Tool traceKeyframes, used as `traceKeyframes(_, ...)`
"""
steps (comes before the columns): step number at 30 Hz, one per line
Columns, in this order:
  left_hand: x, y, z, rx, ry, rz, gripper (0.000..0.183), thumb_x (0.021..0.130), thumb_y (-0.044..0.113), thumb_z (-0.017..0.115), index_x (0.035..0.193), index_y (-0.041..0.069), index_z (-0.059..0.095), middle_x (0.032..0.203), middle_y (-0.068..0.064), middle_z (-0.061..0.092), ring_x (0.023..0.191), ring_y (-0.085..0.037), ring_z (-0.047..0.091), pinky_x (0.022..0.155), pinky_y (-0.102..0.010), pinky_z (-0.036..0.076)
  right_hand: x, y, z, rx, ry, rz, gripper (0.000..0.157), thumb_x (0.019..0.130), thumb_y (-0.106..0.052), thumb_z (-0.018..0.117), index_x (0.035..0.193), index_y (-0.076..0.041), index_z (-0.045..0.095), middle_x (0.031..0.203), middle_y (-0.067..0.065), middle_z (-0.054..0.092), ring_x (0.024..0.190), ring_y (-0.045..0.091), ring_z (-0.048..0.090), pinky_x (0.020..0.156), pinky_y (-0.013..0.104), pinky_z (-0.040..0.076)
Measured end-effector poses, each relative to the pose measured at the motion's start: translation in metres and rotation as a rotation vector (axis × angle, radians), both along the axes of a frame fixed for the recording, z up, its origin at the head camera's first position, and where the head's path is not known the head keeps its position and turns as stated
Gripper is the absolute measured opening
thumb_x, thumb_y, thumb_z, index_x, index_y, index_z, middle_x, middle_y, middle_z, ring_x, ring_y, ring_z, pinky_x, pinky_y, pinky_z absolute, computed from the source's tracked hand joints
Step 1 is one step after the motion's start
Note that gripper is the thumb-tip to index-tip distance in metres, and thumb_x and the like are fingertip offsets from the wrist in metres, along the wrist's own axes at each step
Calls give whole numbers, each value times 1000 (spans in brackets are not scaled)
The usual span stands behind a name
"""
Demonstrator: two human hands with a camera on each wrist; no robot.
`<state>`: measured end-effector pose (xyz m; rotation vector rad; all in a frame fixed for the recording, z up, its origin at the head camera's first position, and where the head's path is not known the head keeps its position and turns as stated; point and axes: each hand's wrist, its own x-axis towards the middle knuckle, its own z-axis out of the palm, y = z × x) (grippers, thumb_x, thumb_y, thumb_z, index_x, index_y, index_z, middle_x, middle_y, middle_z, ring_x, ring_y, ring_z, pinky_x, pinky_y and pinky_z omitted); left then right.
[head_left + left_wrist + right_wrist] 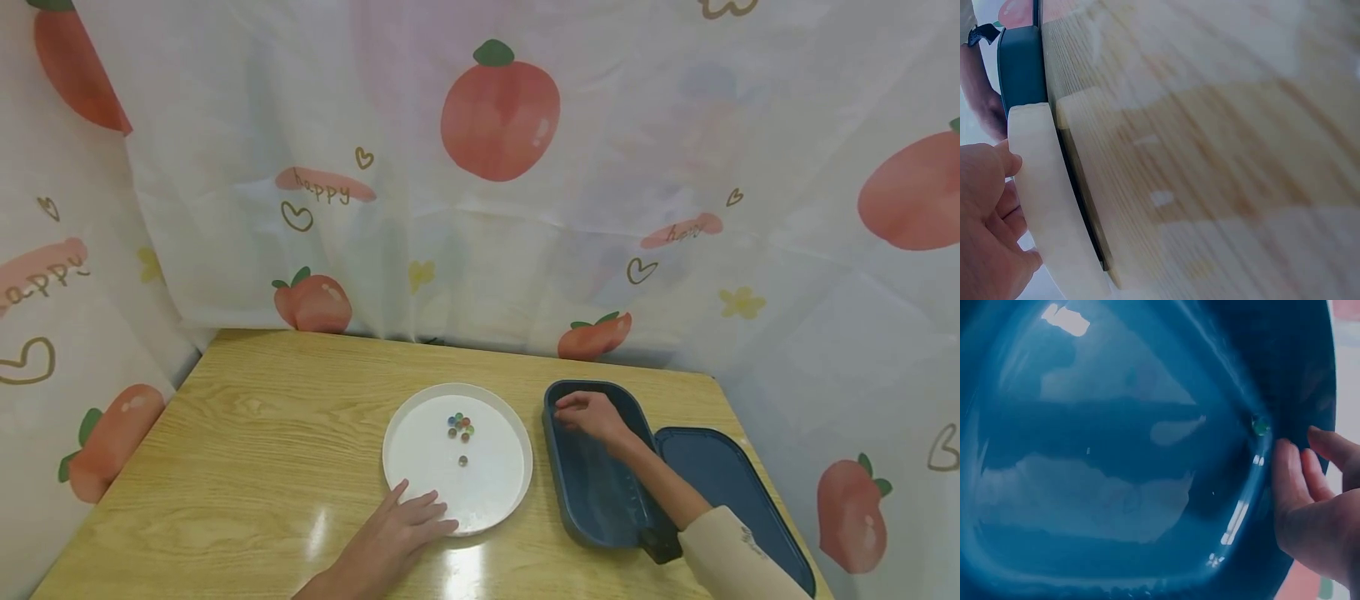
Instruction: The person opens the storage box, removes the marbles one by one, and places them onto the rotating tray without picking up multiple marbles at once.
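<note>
A round white tray lies on the table, with several small coloured marbles grouped near its centre. One more dull marble sits apart, nearer the front. My left hand has its fingers spread over the tray's near-left rim; the left wrist view shows fingertips right at the rim. To the right stands a deep dark blue box. My right hand reaches inside its far end, fingers loosely bent with nothing visible between them. A green marble lies in the box corner, close to the right fingertips.
A flat dark blue lid lies to the right of the box, partly behind the right forearm. The wooden table extends to the left of the tray. A white curtain with fruit prints hangs behind the table and at both sides.
</note>
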<state>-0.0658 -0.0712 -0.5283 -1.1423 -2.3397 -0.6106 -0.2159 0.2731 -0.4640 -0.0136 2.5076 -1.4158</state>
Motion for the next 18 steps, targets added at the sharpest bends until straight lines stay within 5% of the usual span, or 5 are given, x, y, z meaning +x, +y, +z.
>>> traceKeyframes(10,1,0,2,-4,-1,5,36,77,7,77,111,20,74,111,-3,72,111,-24,66,91,-61,49,-11,7,-11,-39,-95,27,27,94,-1,63,116,14,62,104,17,70,96,30,69,85,43,57)
traceKeyframes(18,1,0,2,-3,-4,-2,37,77,6,78,111,20,74,110,-1,73,110,-24,67,91,-61,49,-14,6,-15,78,-68,109,27,91,-2,62,115,12,64,101,16,70,86,23,68,77,39,58)
